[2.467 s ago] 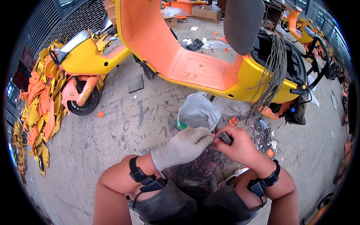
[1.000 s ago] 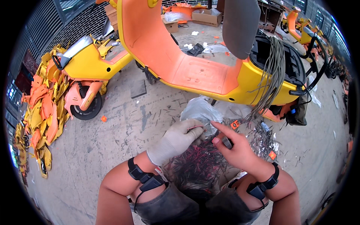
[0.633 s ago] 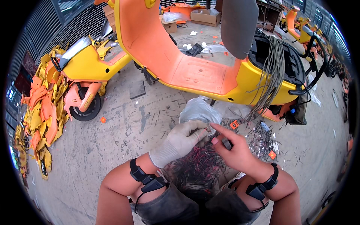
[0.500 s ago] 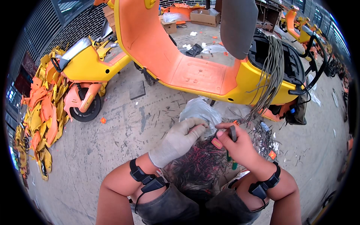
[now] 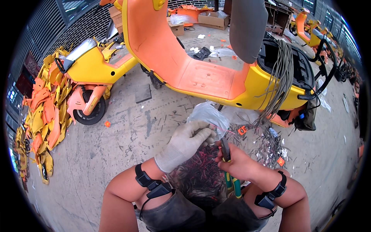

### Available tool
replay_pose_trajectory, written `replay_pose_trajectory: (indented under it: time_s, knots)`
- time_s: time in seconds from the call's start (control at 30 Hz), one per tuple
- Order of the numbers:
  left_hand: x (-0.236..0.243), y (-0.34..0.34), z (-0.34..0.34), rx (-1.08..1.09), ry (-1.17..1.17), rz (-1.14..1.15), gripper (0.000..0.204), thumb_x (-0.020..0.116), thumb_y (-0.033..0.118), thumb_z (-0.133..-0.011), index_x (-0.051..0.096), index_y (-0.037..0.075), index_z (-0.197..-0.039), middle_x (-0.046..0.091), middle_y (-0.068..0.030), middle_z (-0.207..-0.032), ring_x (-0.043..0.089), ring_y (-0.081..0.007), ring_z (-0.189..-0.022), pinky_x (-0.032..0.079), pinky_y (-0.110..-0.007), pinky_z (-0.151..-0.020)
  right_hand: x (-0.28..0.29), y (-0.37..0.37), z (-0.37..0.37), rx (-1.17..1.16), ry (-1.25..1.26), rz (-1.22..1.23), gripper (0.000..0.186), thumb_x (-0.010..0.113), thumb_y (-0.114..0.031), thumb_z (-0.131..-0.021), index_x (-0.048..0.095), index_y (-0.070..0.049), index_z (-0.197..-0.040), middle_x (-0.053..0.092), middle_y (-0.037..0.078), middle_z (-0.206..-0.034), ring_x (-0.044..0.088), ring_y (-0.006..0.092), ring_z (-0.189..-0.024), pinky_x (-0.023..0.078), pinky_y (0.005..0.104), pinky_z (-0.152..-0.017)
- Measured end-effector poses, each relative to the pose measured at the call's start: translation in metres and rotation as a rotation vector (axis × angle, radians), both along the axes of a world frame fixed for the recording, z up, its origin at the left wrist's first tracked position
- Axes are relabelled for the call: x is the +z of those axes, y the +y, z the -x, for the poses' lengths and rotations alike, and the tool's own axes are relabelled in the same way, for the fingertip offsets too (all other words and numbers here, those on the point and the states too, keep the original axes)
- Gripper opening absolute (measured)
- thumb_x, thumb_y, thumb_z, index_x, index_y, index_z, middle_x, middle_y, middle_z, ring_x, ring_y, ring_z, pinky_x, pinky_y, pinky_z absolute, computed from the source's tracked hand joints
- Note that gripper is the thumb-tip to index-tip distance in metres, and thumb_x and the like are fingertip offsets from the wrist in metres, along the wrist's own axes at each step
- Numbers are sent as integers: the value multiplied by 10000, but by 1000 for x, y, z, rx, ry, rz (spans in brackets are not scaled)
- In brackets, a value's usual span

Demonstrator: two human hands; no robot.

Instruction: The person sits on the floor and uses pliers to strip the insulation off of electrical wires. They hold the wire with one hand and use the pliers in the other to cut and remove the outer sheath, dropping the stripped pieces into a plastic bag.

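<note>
Concrete yard floor (image 5: 127,154) strewn with cut wire bits, an orange-and-yellow scooter body (image 5: 201,73) just ahead; the gloved left hand (image 5: 185,141) pinches a thin red wire (image 5: 226,131) beside a clear plastic bag (image 5: 206,114), while the bare right hand (image 5: 237,164) is clamped on green-handled cutting pliers (image 5: 228,162) above a heap of red wires (image 5: 199,176) in the lap

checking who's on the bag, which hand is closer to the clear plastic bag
Left. The gloved left hand reaches up to the clear plastic bag and touches its lower edge. The bare right hand sits lower, gripping green-handled pliers, apart from the bag.
</note>
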State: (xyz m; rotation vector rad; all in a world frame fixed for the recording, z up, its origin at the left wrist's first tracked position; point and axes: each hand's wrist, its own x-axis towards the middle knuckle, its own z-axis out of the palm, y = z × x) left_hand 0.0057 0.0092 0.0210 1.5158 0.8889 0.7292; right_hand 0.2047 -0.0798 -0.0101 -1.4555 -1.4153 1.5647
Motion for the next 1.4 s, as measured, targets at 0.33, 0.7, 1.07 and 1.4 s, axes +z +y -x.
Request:
replay_pose_trajectory:
  time_s: [0.33,0.7,1.07,1.4]
  knots:
    - [6,-12,0,-22,269,-190,283,732,199,-911,722,-5,-1107,753,-112,-899,713,-139,-812,562,-288,-767,-7,3,-6,43,5,-57,510,614,74,-866,438,-17,-1336,548,58,-1095,625,193,-1065,522,337,-887]
    - [11,-18,-5,-201,450,-225,243,687,237,-920,736,61,-1081,731,-138,-1005,725,-255,-911,559,-332,-817,-1,6,-8,69,-14,-172,391,634,-5,-860,510,22,-1230,635,147,-1061,634,266,-1018,521,377,-882]
    - [-4,-22,-6,-237,468,-339,252,668,259,-908,736,71,-1061,725,-148,-1003,703,-343,-934,560,-391,-832,-4,6,-5,70,-62,-296,498,645,-7,-855,496,4,-1330,622,179,-1071,611,321,-1014,490,397,-912]
    - [-9,-24,-6,-245,355,-423,226,677,243,-918,718,53,-1034,719,-165,-941,704,-358,-901,558,-412,-802,12,4,-3,71,-273,-247,619,611,36,-893,421,-52,-1475,590,157,-1287,556,235,-1246,437,355,-1052]
